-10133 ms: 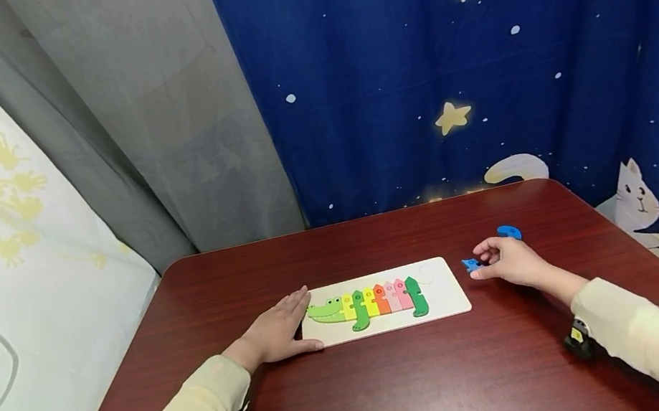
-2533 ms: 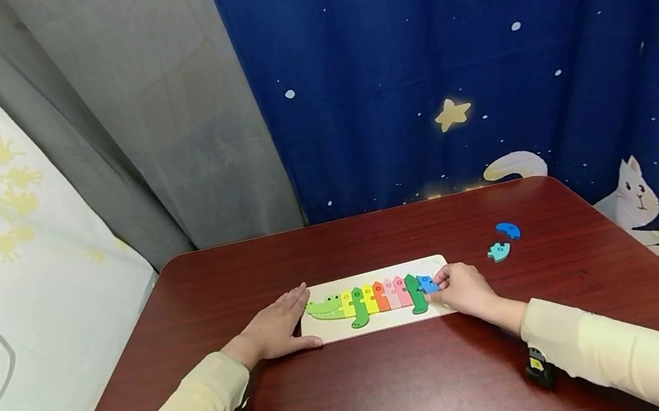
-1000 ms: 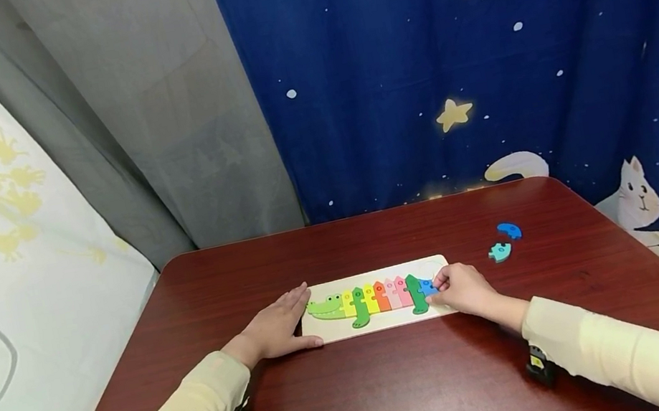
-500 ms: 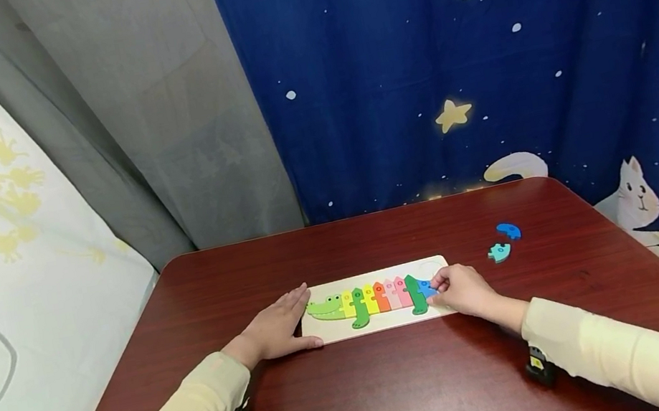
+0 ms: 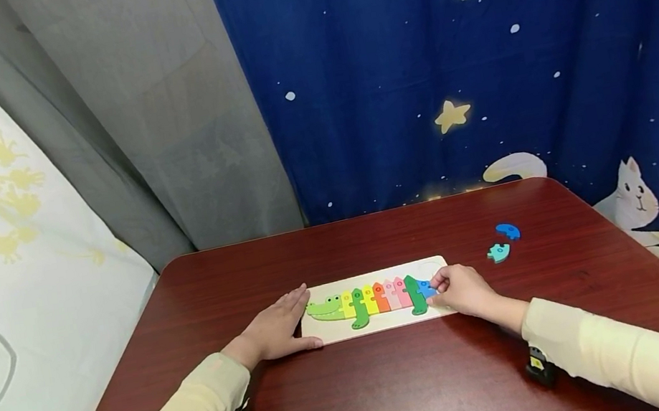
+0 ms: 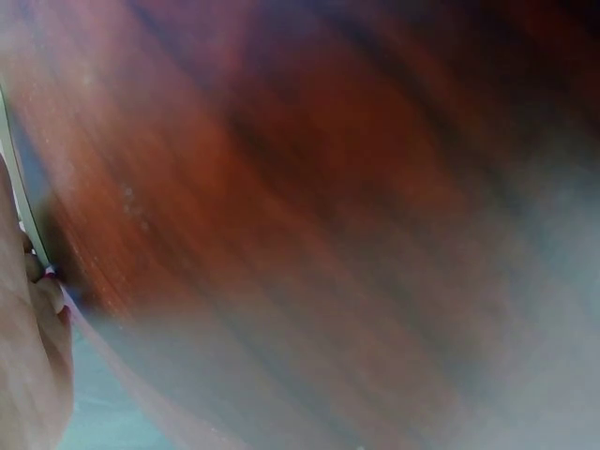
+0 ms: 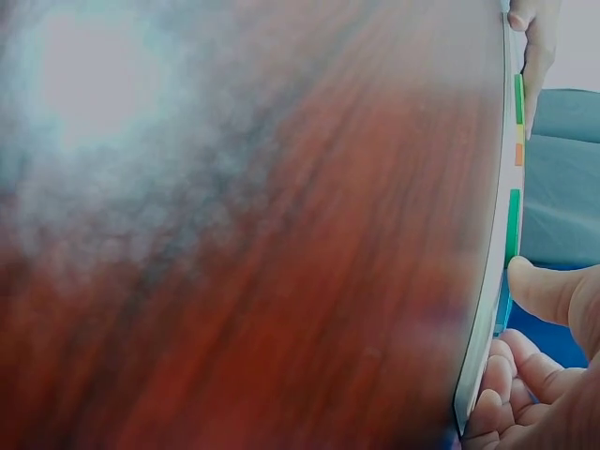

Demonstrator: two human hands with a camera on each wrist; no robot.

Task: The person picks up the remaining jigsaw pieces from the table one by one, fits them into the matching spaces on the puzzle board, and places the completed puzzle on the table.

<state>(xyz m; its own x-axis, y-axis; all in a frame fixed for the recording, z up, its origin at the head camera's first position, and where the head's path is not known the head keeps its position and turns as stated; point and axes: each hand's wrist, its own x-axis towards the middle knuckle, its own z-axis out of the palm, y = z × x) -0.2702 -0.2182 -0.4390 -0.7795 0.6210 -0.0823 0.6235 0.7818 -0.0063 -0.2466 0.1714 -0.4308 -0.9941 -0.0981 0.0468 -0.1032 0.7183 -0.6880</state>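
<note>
A pale wooden puzzle board (image 5: 351,333) lies on the table, bearing a crocodile of coloured pieces: a light green head (image 5: 326,310), yellow, orange and pink body pieces, and two dark green leg pieces. My left hand (image 5: 274,327) rests on the board's left end, fingers extended along it. At the crocodile's right end, my right hand (image 5: 466,290) pinches a blue puzzle piece (image 5: 424,287) between thumb and fingers, right against the rear dark green leg piece (image 5: 416,295). The fingers hide part of the blue piece. In the right wrist view the thumb (image 7: 544,291) is at its edge.
Two loose puzzle pieces, one teal (image 5: 498,252) and one blue and curved (image 5: 507,231), lie on the dark red table (image 5: 374,394) to the board's right. Behind the table hang a grey curtain (image 5: 170,116) and a blue starry curtain (image 5: 368,46).
My right hand has carried the blue piece from the table's right side onto the board, uncovering the teal piece. Lately the blue piece has shifted slightly left; the left hand stays put.
</note>
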